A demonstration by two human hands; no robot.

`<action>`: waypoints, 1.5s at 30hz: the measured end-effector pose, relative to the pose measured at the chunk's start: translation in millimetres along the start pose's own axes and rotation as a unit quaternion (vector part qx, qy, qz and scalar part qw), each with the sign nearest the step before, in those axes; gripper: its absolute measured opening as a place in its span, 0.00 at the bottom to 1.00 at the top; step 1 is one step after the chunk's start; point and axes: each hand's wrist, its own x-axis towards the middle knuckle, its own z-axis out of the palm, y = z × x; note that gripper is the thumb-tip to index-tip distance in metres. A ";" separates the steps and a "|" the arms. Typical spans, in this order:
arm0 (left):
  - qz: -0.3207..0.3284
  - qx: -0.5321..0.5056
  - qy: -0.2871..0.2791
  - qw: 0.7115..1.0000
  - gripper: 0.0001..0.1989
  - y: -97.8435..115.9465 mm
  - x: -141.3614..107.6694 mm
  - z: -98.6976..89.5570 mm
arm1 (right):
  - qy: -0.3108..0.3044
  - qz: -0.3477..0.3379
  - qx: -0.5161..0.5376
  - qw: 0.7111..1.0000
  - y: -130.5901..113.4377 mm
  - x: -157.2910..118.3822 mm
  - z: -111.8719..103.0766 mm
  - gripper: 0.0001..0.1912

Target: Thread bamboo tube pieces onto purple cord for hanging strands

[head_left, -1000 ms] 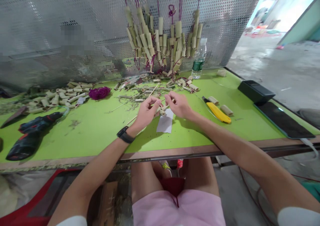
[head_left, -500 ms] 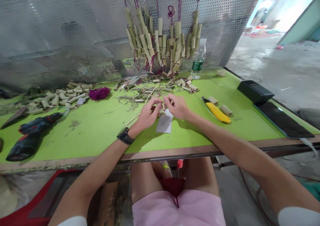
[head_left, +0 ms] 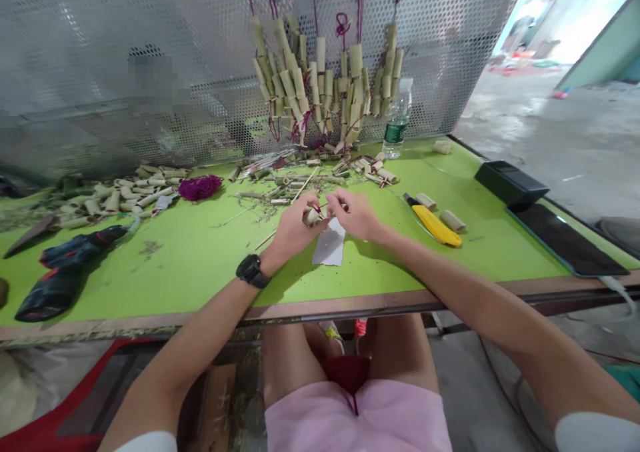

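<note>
Yellow cutter (head_left: 436, 225) lies rightward — left hand (head_left: 296, 227) cups bamboo piece (head_left: 313, 217) by white paper (head_left: 330, 247), right hand (head_left: 356, 216) pinched.

A smooth, faintly shiny green top is seen on the desk (head_left: 185, 259), edged in dull, wood-like brown. The perforated panel (head_left: 200, 45) is made of greyish metal. A matt, woody finish is shown by the hanging tubes (head_left: 356, 61) and small cut tube (head_left: 313, 217). Matt paper is seen in the white slip (head_left: 330, 245), fibrous strands in the purple bundle (head_left: 200, 187), clear glossy plastic in the bottle (head_left: 395, 122), and smooth yellow plastic on the cutter (head_left: 437, 225).
</note>
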 end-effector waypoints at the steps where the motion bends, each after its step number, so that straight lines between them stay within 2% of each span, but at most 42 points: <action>1: 0.011 0.010 0.010 1.000 0.19 -1.3 0.2 0.3 | -0.001 0.006 0.010 1.000 -0.7 -0.2 -0.2 0.20; 6: 0.050 0.041 0.047 0.997 0.14 -4.8 0.3 -1.3 | -0.011 0.062 0.071 0.995 -5.6 0.0 -2.3 0.20; 10: 0.060 0.064 0.035 0.996 0.14 -4.1 1.6 -5.5 | -0.032 0.103 0.126 0.986 -3.8 2.4 -1.8 0.20; 15: 0.069 0.049 -0.004 0.996 0.14 -1.8 1.9 -6.8 | -0.016 0.086 0.127 0.988 0.4 3.0 -2.3 0.22; 19: 0.066 0.027 -0.010 0.997 0.16 -3.4 -0.2 -3.7 | -0.022 0.055 0.118 0.991 -3.7 2.0 -6.6 0.22; 21: 0.075 0.030 -0.013 0.997 0.16 -5.1 -0.5 -2.5 | -0.024 0.061 0.133 0.989 -7.5 2.1 -8.1 0.21; 28: 0.110 0.057 -0.036 0.992 0.17 -2.5 1.4 -3.6 | -0.025 0.187 0.238 0.953 -23.0 3.5 -6.1 0.17; 33: 0.119 0.061 -0.040 0.990 0.18 -2.2 0.6 -4.6 | -0.015 0.222 0.257 0.940 -26.0 4.0 -5.8 0.16; 42: 0.065 0.098 -0.075 0.990 0.22 -0.3 4.0 -8.9 | -0.009 0.219 0.275 0.936 -17.6 6.0 -6.0 0.15; 45: 0.033 0.088 -0.069 0.993 0.20 2.1 3.8 -9.4 | -0.008 0.211 0.275 0.938 -15.5 6.5 -5.3 0.15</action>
